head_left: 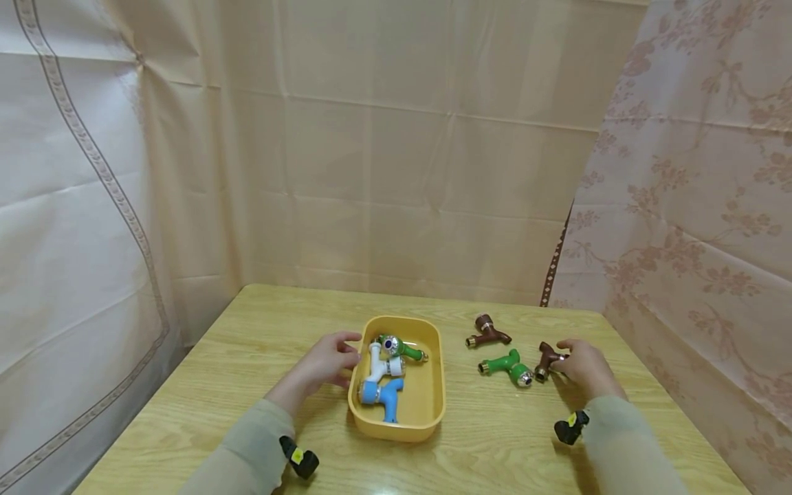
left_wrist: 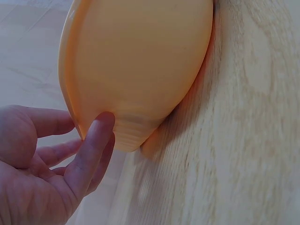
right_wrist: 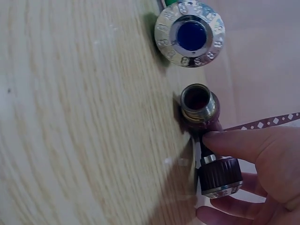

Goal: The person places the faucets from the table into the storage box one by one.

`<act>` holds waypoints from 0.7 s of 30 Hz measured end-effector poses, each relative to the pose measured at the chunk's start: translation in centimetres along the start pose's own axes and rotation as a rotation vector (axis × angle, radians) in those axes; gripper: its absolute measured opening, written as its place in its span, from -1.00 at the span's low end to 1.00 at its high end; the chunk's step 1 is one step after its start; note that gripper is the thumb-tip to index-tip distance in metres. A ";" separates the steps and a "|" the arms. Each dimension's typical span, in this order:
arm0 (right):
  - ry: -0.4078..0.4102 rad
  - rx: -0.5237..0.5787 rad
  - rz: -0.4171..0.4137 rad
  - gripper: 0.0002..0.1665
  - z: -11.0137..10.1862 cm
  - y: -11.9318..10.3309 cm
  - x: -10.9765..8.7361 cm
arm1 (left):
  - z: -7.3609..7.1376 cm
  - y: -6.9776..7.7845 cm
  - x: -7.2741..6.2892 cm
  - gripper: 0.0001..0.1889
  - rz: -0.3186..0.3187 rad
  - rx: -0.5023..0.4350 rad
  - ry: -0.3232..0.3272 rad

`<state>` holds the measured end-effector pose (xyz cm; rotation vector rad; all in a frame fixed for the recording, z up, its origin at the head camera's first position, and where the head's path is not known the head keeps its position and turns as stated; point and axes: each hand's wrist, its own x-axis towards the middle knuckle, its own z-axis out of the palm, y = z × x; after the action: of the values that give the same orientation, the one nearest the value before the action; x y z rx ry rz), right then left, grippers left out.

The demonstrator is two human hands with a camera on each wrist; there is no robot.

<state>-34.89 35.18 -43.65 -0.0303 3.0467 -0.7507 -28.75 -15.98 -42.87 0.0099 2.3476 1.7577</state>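
My left hand is at the left side of a yellow plastic bin, its fingers loosely bent against the outer wall and rim. Inside the bin lie a green tap, a white tap and a blue tap. On the right, my right hand pinches a dark brown tap lying on the table; the thumb presses on its body while other fingers are behind the ribbed knob. Part of that tap is hidden by the hand in the head view.
Between bin and right hand lie a green tap with a silver knob end and a second brown tap farther back. Everything sits on a wooden table. Cloth curtains hang behind and on both sides.
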 end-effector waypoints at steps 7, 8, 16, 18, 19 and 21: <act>-0.003 -0.067 0.008 -0.43 0.2 -0.3 -0.1 | 0.0 -0.1 0.0 -0.45 0.002 0.010 0.000; -0.003 -0.071 0.015 -0.45 0.3 -0.3 0.0 | 0.0 -0.1 0.0 -0.45 0.001 0.009 -0.001; 0.009 -0.070 0.056 -0.55 0.5 -0.4 0.2 | -0.1 0.0 -0.2 -0.44 0.015 -0.003 -0.009; 0.016 -0.067 0.054 -0.56 0.5 -0.5 0.2 | -0.1 0.1 -0.2 -0.45 0.012 -0.005 -0.008; 0.019 -0.066 0.051 -0.57 0.5 -0.5 0.1 | -0.1 0.1 -0.2 -0.44 0.011 -0.005 -0.009; 0.028 -0.069 0.039 -0.60 0.6 -0.6 0.1 | -0.1 0.1 -0.1 -0.44 0.012 -0.003 -0.008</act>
<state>-34.97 34.41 -43.87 0.0399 3.0886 -0.6484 -28.64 -16.11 -42.73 0.0307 2.3441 1.7626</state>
